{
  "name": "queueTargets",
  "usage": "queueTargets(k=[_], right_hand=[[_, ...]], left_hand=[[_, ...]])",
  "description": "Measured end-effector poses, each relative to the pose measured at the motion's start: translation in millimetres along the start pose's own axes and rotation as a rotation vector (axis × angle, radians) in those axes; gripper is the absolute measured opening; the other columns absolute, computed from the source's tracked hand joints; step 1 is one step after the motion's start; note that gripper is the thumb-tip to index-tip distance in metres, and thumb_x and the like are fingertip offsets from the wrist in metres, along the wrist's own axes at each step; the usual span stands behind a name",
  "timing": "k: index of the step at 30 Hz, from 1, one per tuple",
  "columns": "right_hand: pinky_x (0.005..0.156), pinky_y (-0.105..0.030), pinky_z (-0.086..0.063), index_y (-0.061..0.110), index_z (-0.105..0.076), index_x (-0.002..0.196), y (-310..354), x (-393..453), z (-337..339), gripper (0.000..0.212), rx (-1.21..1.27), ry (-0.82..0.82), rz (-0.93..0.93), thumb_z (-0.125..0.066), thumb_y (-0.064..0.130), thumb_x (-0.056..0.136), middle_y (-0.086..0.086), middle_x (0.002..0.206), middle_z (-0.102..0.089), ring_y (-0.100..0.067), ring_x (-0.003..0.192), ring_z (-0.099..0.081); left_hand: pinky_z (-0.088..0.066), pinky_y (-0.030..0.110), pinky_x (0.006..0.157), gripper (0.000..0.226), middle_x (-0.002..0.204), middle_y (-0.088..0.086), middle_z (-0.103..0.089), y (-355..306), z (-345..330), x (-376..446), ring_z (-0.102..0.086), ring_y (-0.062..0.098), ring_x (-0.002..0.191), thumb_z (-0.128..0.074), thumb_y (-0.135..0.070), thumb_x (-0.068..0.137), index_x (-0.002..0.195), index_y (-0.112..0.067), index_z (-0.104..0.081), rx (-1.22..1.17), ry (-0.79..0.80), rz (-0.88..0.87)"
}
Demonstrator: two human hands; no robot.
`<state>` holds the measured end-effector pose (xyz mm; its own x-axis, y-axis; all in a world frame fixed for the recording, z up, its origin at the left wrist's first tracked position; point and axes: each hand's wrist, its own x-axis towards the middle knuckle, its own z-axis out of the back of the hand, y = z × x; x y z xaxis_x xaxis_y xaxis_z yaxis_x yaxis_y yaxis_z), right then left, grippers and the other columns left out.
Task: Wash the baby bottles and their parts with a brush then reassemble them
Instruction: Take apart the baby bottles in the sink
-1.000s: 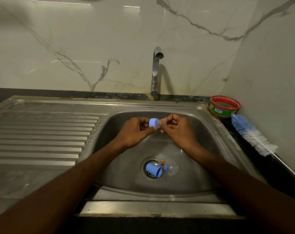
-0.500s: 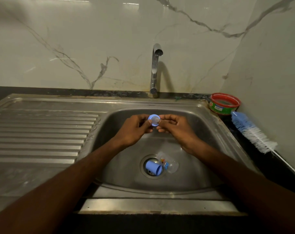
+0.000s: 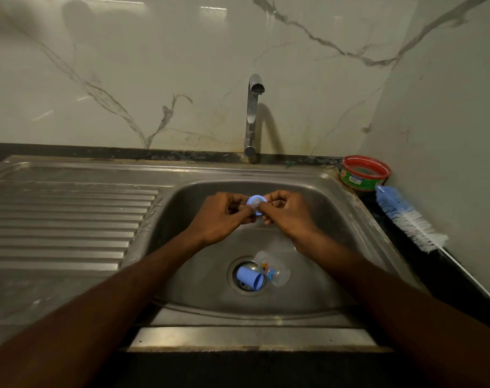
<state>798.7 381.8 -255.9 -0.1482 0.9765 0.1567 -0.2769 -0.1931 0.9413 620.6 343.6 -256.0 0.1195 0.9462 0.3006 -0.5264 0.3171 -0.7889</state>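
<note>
left hand (image 3: 220, 217): fingers pinching the round blue plastic collar with clear teat (image 3: 255, 203) over the steel sink basin (image 3: 182, 247)
right hand (image 3: 287, 214): fingers gripping the same collar
drain: small blue plastic cap (image 3: 249, 278) and clear plastic bottle (image 3: 277, 271) are lying here
red-rimmed green tub (image 3: 364, 175): label is unreadable
blue-and-white bristle brush (image 3: 406, 218): lying on the table

Dim, greenish light here. Glare streaks sit on the wall above the tap (image 3: 252, 119), whose shadow falls to its right. The sink (image 3: 347, 208) edges bow outward, and my forearms go dark and soft nearest me.
</note>
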Motion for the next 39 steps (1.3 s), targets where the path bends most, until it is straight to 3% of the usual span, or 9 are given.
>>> queueTargets(k=[7,11,14,17,21,24,30,36,39], right_hand=[[0.079,-0.038,-0.063,0.012,-0.069,0.105,2,-5,-4,0.025,0.128,0.045,0.017,-0.076,0.032,0.09,-0.002,0.083,-0.077,-0.018,0.077,-0.075],[0.078,-0.028,-0.06,0.008,-0.068,0.115,5,-10,-4,0.023,0.219,0.14,0.102,-0.068,0.022,0.097,-0.002,0.095,-0.077,-0.018,0.089,-0.075],[0.079,-0.028,-0.061,0.007,-0.068,0.114,8,-13,-7,0.021,0.263,0.163,0.11,-0.067,0.019,0.098,-0.004,0.095,-0.077,-0.02,0.09,-0.076],[0.077,-0.027,-0.06,0.005,-0.069,0.112,10,-16,-7,0.02,0.317,0.172,0.081,-0.069,0.017,0.096,-0.009,0.093,-0.077,-0.023,0.088,-0.075],[0.076,-0.031,-0.061,0.006,-0.068,0.109,9,-16,-10,0.022,0.277,0.124,0.025,-0.073,0.019,0.092,-0.009,0.088,-0.077,-0.021,0.082,-0.075],[0.077,-0.032,-0.061,0.011,-0.067,0.11,6,-13,-9,0.024,0.186,0.113,0.02,-0.075,0.023,0.091,-0.007,0.087,-0.076,-0.019,0.079,-0.075],[0.071,-0.027,-0.062,0.019,-0.069,0.103,0,-10,-6,0.027,-0.033,0.073,0.108,-0.08,0.036,0.085,-0.001,0.081,-0.075,-0.013,0.071,-0.073],[0.067,-0.024,-0.056,0.018,-0.069,0.098,-5,-2,-2,0.015,-0.11,-0.021,0.093,-0.072,0.032,0.092,0.002,0.068,-0.073,-0.009,0.064,-0.071],[0.063,-0.025,-0.06,0.019,-0.067,0.098,-3,-5,-6,0.021,-0.094,-0.001,0.115,-0.078,0.033,0.087,0.0,0.076,-0.073,-0.011,0.068,-0.072]], left_hand=[[-0.056,0.015,0.071,0.035,0.079,-0.006,-0.076,-7,1,2,-0.072,0.002,0.075,-0.065,-0.049,0.093,0.101,-0.018,-0.077,0.083,-0.178,0.003],[-0.057,0.022,0.071,0.031,0.077,0.001,-0.075,-7,6,2,-0.072,0.011,0.074,-0.069,-0.043,0.093,0.095,-0.013,-0.077,0.058,-0.235,0.06],[-0.056,0.022,0.068,0.028,0.076,0.002,-0.074,-5,7,1,-0.071,0.012,0.072,-0.069,-0.04,0.093,0.092,-0.013,-0.077,0.063,-0.25,0.062],[-0.051,0.017,0.063,0.025,0.075,0.0,-0.072,-2,7,2,-0.068,0.009,0.069,-0.069,-0.037,0.094,0.09,-0.013,-0.074,0.114,-0.237,0.069],[-0.057,0.024,0.067,0.023,0.076,-0.001,-0.073,-1,4,1,-0.07,0.01,0.071,-0.07,-0.037,0.093,0.091,-0.014,-0.075,0.172,-0.229,0.021],[-0.06,0.023,0.075,0.022,0.086,-0.001,-0.076,-1,2,0,-0.072,0.005,0.078,-0.068,-0.033,0.096,0.106,-0.015,-0.075,0.155,-0.177,0.0],[-0.057,0.024,0.092,0.037,0.114,0.002,-0.073,-2,8,0,-0.071,0.006,0.101,-0.058,-0.033,0.103,0.132,-0.01,-0.064,-0.004,0.093,0.029],[-0.057,0.016,0.082,0.023,0.094,-0.004,-0.077,-5,2,-3,-0.074,0.006,0.092,-0.053,-0.037,0.103,0.11,-0.026,-0.072,-0.142,0.04,0.041],[-0.058,0.017,0.08,0.028,0.093,-0.002,-0.077,-3,0,-2,-0.074,0.006,0.089,-0.059,-0.04,0.1,0.106,-0.018,-0.074,-0.116,-0.008,0.027]])
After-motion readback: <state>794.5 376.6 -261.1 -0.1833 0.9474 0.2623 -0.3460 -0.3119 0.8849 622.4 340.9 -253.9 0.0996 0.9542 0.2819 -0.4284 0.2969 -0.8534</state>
